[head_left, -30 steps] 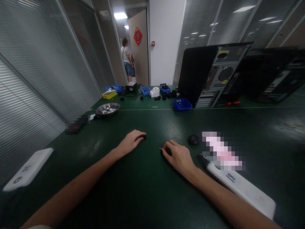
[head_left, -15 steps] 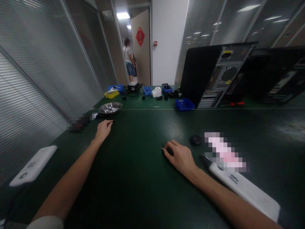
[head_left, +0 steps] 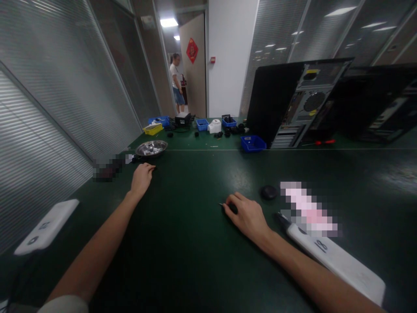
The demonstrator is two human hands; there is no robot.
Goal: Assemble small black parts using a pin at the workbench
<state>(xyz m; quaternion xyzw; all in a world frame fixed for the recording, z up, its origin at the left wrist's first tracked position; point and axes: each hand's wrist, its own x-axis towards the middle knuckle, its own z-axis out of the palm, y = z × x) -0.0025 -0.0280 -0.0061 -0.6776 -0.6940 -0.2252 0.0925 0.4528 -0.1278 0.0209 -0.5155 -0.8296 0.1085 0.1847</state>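
My left hand is closed in a pinch above the green table, just short of a round metal dish with small pale pieces in it. Something small and dark shows at its fingertips, too small to name. My right hand rests on the table with thumb and fingers curled together. A thin pointed piece sticks out to the left from its fingertips; the rest of it is hidden in the hand. Beside that hand lies a round black object.
White power banks marked with numbers lie at left and right. A blue tray stands before a black computer case. At the back are a yellow tray and several small parts. A person stands in the doorway.
Both hands keep nearly the same place and the same pinch. The person in the doorway has turned and shifted a little. The whole view has moved very slightly.
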